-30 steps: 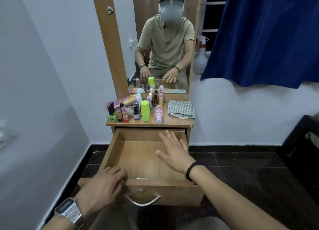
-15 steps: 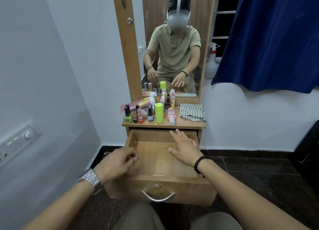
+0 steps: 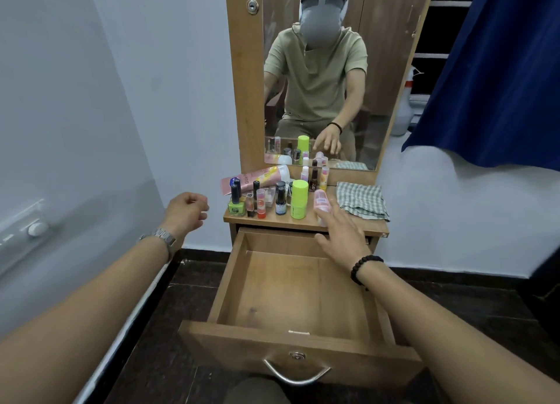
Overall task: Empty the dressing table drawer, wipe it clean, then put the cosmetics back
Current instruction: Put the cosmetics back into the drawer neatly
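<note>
The wooden drawer (image 3: pixel 230 285) is pulled out and holds nothing. On the dressing table top (image 3: pixel 272 220) stand several cosmetics: a lime green stick (image 3: pixel 299 199), nail polish bottles (image 3: pixel 235 200), a pink tube (image 3: pixel 260 178) lying flat and a small pink bottle (image 3: pixel 321 202) on its side. A folded checked cloth (image 3: pixel 362 200) lies at the right. My right hand (image 3: pixel 341 237) hovers with spread fingers over the drawer's back edge, fingertips by the pink bottle. My left hand (image 3: pixel 186 211) hangs loosely curled in the air left of the table, holding nothing.
A mirror (image 3: pixel 321 70) in a wooden frame rises behind the table top. A white wall with a switch plate (image 3: pixel 27 226) is close on the left. A blue curtain (image 3: pixel 491 76) hangs at the right. The floor is dark tile.
My left hand left the drawer's front edge and rose to the left of the table. My right hand moved forward from over the drawer toward the pink bottle.
</note>
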